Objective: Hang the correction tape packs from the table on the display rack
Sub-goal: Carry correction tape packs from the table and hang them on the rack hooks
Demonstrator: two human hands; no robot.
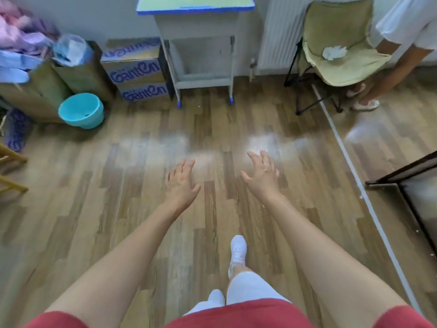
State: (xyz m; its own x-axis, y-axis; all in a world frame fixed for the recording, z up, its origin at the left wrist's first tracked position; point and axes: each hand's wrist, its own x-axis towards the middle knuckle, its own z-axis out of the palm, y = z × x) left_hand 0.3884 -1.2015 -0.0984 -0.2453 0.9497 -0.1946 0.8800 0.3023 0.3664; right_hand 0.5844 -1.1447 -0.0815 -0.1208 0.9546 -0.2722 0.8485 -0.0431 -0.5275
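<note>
Correction tape packs: not showing anywhere in view; neither hand is carrying one
Left hand: hovering out front, fingers spread, holding nothing
Right hand: hovering likewise, well apart from it; likely staying free for fetching
Desk: standing ahead of both hands

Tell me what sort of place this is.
Likely a spare or storage room indoors: a small desk against the wall, stacked cardboard boxes beside it, a folding chair, and wood-plank flooring.
</note>
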